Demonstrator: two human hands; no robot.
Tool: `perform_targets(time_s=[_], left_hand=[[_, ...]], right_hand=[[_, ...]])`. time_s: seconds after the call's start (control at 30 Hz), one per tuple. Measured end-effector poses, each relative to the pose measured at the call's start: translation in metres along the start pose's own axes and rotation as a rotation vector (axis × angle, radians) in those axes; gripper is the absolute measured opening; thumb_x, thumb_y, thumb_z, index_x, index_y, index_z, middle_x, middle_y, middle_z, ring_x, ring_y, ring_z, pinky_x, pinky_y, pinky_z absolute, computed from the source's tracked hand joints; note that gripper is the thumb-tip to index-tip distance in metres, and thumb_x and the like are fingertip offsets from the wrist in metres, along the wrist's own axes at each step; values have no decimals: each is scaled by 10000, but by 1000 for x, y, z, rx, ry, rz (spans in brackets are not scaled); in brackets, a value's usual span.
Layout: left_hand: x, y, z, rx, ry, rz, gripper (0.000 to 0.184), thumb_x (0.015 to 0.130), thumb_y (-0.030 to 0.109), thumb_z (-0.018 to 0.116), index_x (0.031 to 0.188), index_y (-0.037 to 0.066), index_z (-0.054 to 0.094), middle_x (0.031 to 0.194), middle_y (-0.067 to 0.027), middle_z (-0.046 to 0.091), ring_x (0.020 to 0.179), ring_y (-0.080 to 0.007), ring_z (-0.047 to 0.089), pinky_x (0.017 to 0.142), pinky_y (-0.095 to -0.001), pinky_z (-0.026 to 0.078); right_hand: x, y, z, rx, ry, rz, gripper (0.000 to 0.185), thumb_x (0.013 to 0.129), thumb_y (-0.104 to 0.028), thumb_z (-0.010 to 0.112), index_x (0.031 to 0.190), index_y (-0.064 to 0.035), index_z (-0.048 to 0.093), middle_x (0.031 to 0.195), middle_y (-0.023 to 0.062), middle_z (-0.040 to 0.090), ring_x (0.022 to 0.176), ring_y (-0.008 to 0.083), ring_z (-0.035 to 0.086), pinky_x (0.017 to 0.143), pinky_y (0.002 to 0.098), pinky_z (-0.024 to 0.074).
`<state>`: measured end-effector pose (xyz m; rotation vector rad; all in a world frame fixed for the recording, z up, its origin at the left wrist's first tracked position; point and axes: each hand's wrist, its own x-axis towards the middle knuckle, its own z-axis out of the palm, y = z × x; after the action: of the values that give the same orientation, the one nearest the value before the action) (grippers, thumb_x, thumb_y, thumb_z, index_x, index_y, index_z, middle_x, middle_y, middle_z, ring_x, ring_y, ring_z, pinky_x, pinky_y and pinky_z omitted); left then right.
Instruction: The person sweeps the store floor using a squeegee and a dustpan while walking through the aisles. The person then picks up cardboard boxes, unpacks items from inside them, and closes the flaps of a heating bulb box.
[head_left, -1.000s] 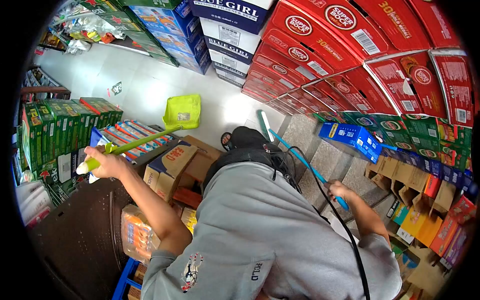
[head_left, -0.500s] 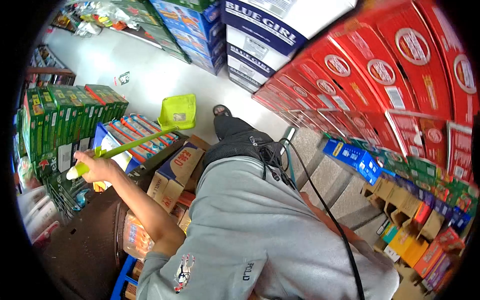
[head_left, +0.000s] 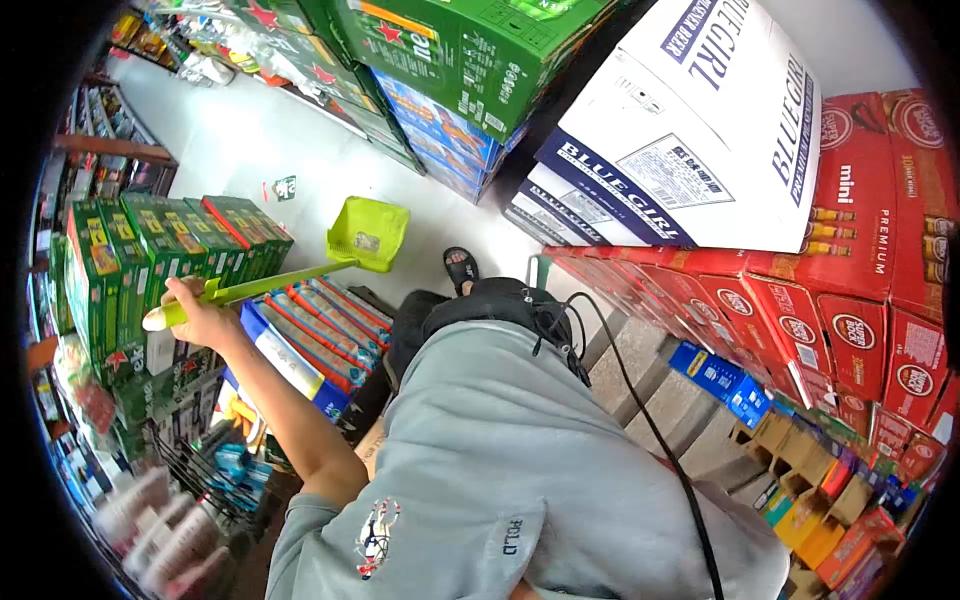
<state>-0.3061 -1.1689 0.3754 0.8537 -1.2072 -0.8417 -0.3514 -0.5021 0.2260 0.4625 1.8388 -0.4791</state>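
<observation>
My left hand (head_left: 200, 316) is closed around the upper end of a long green handle. That handle slopes down to a lime-green dustpan (head_left: 368, 234), which is over the pale floor, with a small patch of debris or a label in its pan. A box of orange and blue packets (head_left: 325, 325) lies beneath the handle. My right hand is hidden behind my body. Of the broom, only a small green edge (head_left: 540, 272) shows beside my waist.
White Blue Girl cartons (head_left: 690, 150) and red Super Bock cartons (head_left: 790, 325) stack up on the right. Green cartons (head_left: 150, 250) stand at the left, more at the top. A black cable (head_left: 640, 410) hangs over my body. Grey steps (head_left: 640, 370) lie at the right.
My body has moved forward and turned, bringing the Blue Girl cartons closer. My right hand and the blue broom handle have gone out of sight. My left hand still holds the dustpan handle.
</observation>
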Motion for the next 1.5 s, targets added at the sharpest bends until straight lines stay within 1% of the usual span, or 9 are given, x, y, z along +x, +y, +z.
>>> perform_targets(time_s=[0.43,0.53,0.57,0.6,0.73,0.9,1.03,1.17,1.5], left_hand=[[140,-81,85,31,-361,-102,285,860,175,643,653,63,483,626,-30,501,581,-133,455,565,-289,374],[159,-97,109,-17,-603,-100,284,899,164,568,659,53,466,615,-35,475,578,-133,435,575,-284,368],[171,-112,111,-61,-688,-140,274,899,151,565,665,56,460,620,-36,476,584,-134,437,580,-282,368],[184,-123,114,-80,-737,-188,263,900,135,558,671,63,452,628,-37,477,589,-135,438,579,-284,370],[225,-139,129,-174,-891,-241,253,907,84,533,679,82,424,643,-40,480,594,-130,432,568,-279,371],[267,-134,148,-290,-865,-314,301,911,78,525,644,89,386,608,-33,426,548,-125,362,535,-268,337],[276,-131,159,-322,-874,-282,308,881,46,519,635,96,341,576,-26,377,532,-120,346,509,-260,311],[300,-167,175,-334,-964,-296,297,856,67,544,643,107,341,582,-19,377,553,-110,352,529,-252,300],[292,-253,238,-457,-1453,-326,193,795,5,574,682,87,441,669,-13,436,607,-119,399,549,-264,325]], right_hand=[[-35,-53,104,436,268,244,152,876,-167,498,805,-46,557,583,115,549,450,241,563,412,419,469],[27,-60,138,844,362,77,202,788,-102,588,609,-76,496,492,77,481,385,204,495,339,364,412],[119,32,172,1167,168,-448,200,807,-92,547,615,-67,496,486,91,483,383,218,507,332,359,402],[59,-97,141,897,438,171,220,811,-84,515,595,-74,480,472,88,474,370,225,505,328,359,390],[141,-128,164,154,382,198,232,812,-129,564,613,-30,626,625,111,652,591,212,664,548,332,536],[111,-235,184,411,405,264,201,762,-125,568,599,-30,639,574,109,631,515,220,634,525,344,526],[138,-253,227,-753,418,-483,106,618,-145,674,670,-53,685,734,101,674,684,224,666,575,325,534],[64,-353,237,188,252,-28,161,719,-150,608,787,-30,690,825,182,668,853,304,659,738,365,530],[13,-488,359,17,312,96,276,773,-147,561,984,-14,679,1031,209,651,980,331,639,826,395,521]])
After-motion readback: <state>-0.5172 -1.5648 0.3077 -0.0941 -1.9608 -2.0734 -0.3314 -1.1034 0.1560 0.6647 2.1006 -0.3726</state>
